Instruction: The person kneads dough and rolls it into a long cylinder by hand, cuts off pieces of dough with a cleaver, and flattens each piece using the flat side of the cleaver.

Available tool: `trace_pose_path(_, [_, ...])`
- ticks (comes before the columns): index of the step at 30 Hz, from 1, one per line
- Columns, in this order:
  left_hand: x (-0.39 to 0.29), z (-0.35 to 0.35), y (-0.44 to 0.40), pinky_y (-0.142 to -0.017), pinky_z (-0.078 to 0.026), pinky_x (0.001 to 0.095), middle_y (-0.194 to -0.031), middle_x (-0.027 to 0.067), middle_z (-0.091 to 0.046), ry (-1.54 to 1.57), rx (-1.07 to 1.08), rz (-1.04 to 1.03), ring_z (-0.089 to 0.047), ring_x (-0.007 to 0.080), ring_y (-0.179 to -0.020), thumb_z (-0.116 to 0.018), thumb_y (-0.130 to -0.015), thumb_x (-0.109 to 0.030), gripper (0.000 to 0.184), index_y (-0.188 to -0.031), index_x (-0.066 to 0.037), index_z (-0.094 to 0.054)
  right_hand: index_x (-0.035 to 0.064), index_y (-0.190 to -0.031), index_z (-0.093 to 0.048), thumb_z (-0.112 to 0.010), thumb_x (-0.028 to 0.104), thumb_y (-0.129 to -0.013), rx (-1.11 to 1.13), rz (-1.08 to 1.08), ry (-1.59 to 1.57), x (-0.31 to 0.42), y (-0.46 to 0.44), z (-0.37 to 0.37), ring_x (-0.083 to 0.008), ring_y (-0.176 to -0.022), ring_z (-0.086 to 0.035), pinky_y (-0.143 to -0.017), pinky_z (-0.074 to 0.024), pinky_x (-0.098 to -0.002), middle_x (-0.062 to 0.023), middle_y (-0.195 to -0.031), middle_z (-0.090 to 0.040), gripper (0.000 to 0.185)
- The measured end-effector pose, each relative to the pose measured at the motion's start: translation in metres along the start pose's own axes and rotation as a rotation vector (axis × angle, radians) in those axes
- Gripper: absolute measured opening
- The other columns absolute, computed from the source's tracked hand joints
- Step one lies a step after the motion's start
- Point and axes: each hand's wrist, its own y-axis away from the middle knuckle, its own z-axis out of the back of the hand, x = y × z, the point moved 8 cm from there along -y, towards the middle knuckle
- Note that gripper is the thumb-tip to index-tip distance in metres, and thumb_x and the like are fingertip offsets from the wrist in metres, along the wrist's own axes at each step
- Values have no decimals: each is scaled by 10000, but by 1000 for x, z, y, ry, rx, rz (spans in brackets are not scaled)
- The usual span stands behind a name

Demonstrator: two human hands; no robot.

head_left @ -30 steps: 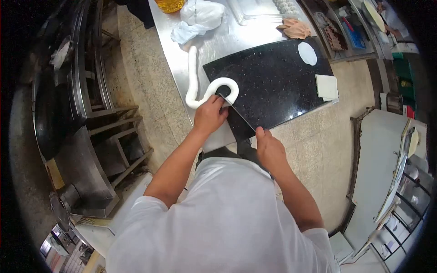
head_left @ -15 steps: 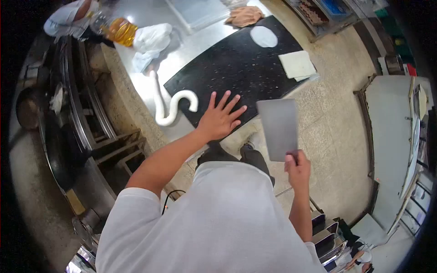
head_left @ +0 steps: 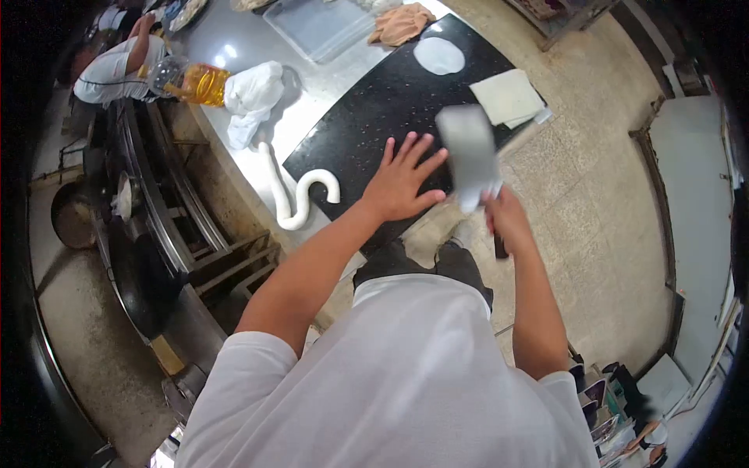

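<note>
My right hand (head_left: 509,218) is closed around the handle of a cleaver (head_left: 466,144). Motion blurs its wide metal blade, which is held over the near right edge of a black speckled board (head_left: 367,117). To its left, my left hand (head_left: 399,183) has its fingers spread, low over or on the board's near edge; contact is unclear. A white dough rope (head_left: 292,221) curves in a hook beside the board's left end. Toward the far end of the board lies a thin round dough sheet (head_left: 439,56). Near the right edge is a folded pale cloth (head_left: 507,97).
On the steel table (head_left: 300,78) stand a bottle of yellow oil (head_left: 204,83) and a white cloth bundle (head_left: 253,90). Farther back are a clear plastic tray (head_left: 320,51) and a brown cloth (head_left: 402,23). Another person (head_left: 117,70) is at the upper left, beyond stove rails (head_left: 148,175).
The cleaver has moved from beside the board, over the floor, up to the board's near right edge. My left hand has shifted slightly right, fingers still spread. The view has shifted a little.
</note>
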Motion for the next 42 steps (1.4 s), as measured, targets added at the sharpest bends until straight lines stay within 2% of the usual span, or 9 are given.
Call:
trace_pose_path(4, [-20,-12,31,-1229,-70,626,-1648,90,-303,-140,132,-273,-184,344,-1550,-516,-945,-635,712,-1551,-277,-409,10,-1113,-669,-670,338,-918,272,196,357,-21,48,-93,-440,-923,-683,-828,-523,-478,-274,-984,-701,381])
trace_pose_path(8, [-11,-19,16,-1232,-109,616,-1634,53,-336,-171,297,-327,-240,331,-1534,-552,-920,-623,721,-1543,-282,-426,-17,-1129,-667,-686,413,-902,307,80,463,-20,9,-95,-421,-952,-694,-842,-528,-467,-272,-1015,-710,486])
trace_pose_path(12, [1,0,-33,-1214,-129,638,-1620,103,-352,-215,109,-307,-241,351,-1529,-524,-928,-630,716,-1536,-261,-442,-34,-1113,-665,-693,455,-896,354,-63,480,26,-11,-66,-402,-945,-695,-845,-531,-454,-256,-1014,-712,535])
trace_pose_path(15, [-7,-2,-32,-1223,-98,631,-1633,110,-325,-287,96,-372,-239,346,-1531,-481,-951,-643,682,-1531,-287,-441,-37,-1139,-664,-711,423,-885,99,226,486,12,-2,-71,-392,-966,-696,-850,-531,-458,-262,-1043,-706,527])
trace_pose_path(20, [-37,-39,26,-1219,-106,635,-1597,93,-393,-122,359,-670,-266,324,-1523,-479,-953,-640,674,-1501,-249,-485,-53,-1374,-468,-762,397,-846,93,174,459,-43,53,-107,-428,-1034,-683,-868,-526,-512,-288,-1074,-697,754])
trace_pose_path(22, [-37,-39,13,-1218,-112,631,-1583,84,-418,-58,386,-706,-273,318,-1521,-485,-951,-634,673,-1492,-233,-498,-42,-1407,-407,-785,417,-820,110,-137,510,-26,57,-98,-429,-1013,-693,-852,-545,-506,-269,-1051,-711,835])
trace_pose_path(30, [-11,-2,-59,-1223,-119,611,-1570,132,-427,-181,143,-641,-299,341,-1508,-537,-915,-622,709,-1483,-199,-509,-22,-1214,-577,-821,455,-781,-18,-6,693,28,11,-70,-406,-1004,-705,-843,-555,-499,-278,-1023,-708,689])
trace_pose_path(35, [-44,-40,-1,-1227,-115,628,-1558,102,-446,-91,462,-700,-306,349,-1502,-466,-940,-649,707,-1477,-192,-514,-45,-1283,-504,-842,407,-756,58,-85,457,-40,70,-97,-434,-928,-707,-815,-556,-508,-283,-987,-706,772])
trace_pose_path(42, [-9,6,-86,-1210,-160,628,-1515,128,-485,-240,129,-616,-349,346,-1474,-531,-905,-651,705,-1440,-192,-547,-47,-1269,-486,-826,402,-788,-46,94,760,46,-3,-58,-451,-930,-697,-799,-546,-530,-280,-975,-705,741])
